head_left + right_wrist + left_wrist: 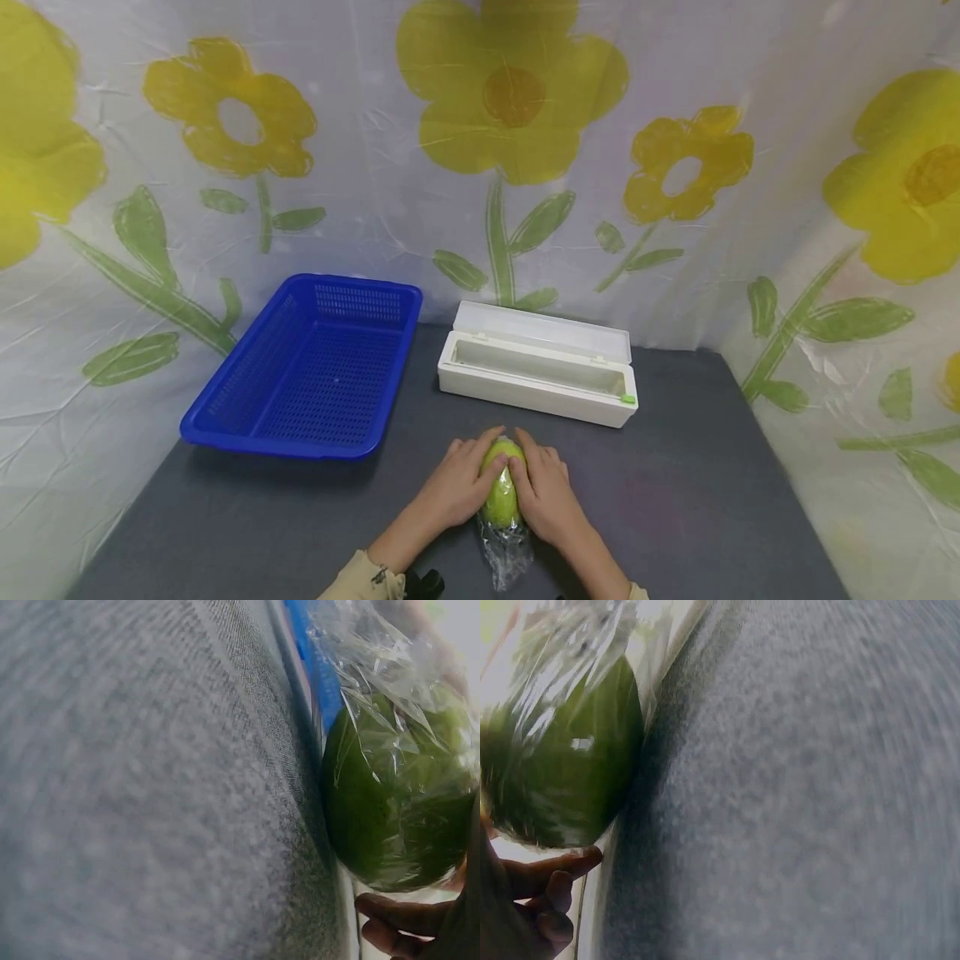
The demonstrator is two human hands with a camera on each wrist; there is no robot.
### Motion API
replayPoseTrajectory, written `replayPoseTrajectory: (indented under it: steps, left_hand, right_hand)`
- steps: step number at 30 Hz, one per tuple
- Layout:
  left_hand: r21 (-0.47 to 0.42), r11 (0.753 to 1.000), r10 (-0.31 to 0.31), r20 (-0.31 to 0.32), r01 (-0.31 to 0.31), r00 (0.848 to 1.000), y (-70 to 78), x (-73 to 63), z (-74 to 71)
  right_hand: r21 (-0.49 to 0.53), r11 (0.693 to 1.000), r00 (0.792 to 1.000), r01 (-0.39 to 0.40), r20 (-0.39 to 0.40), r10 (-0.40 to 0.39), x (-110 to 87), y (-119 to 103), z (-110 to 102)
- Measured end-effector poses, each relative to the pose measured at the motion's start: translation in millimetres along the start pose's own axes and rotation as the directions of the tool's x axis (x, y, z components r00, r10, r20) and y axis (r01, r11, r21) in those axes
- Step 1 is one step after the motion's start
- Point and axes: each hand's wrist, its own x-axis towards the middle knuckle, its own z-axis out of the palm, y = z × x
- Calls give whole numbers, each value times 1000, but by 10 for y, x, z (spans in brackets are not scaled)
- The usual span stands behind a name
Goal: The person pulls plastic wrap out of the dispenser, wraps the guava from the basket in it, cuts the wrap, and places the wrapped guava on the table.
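A smooth, oblong green fruit [502, 493], perhaps a mango, lies at the front middle of the table in clear plastic film. Loose film [507, 557] bunches and trails toward the person. My left hand [459, 486] holds the fruit's left side and my right hand [548, 492] its right side, thumbs on top and fingertips around the far end. In the left wrist view the film stretches shiny over the fruit [570, 761], with fingers below its far end. Wrinkled film also covers the fruit [397, 802] in the right wrist view. Its underside is hidden.
Behind the hands stands a long white box [536, 400] with its lid [543, 332] raised and a small green slider [627, 399] at its right corner. A blue perforated basket [277, 446] sits at the back left. A flower-print curtain [360, 208] surrounds the dark grey table [675, 500].
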Motion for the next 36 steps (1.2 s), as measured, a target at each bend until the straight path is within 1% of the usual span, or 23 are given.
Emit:
replayPoseTrajectory:
  steps: [2,5,9,13,17,25,30,33,36]
  left_hand:
    - [9,1000,13,8,-13,1000,14,5,9]
    - [20,999,44,-1,-44,999,33,16,22]
    - [38,996,76,-15,-76,997,46,30,30]
    - [51,995,81,-8,-80,997,43,30,28]
    - [81,993,90,-18,-88,996,46,20,21]
    - [150,985,97,-80,-84,992,72,-2,48]
    - [177,978,127,-111,-106,986,100,3,37]
    - [207,972,140,-115,-114,984,103,5,27]
    - [212,971,139,-104,-115,985,107,-36,12]
  right_hand:
    - [28,1000,1000,4,10,-4,8,-4,1]
    - [44,999,1000,18,12,-18,16,-15,4]
    - [26,999,999,31,-8,-31,14,-22,18]
    - [15,999,999,39,-18,-39,7,-31,21]
    - [-16,999,999,48,-25,-49,-2,-43,9]
    - [-101,993,997,61,-40,-65,-6,-62,8]
    - [-139,988,996,61,-51,-69,-10,-54,13]
    - [-164,984,995,65,-63,-76,-9,-56,9]
    - [-195,978,995,71,-59,-84,-30,-75,0]
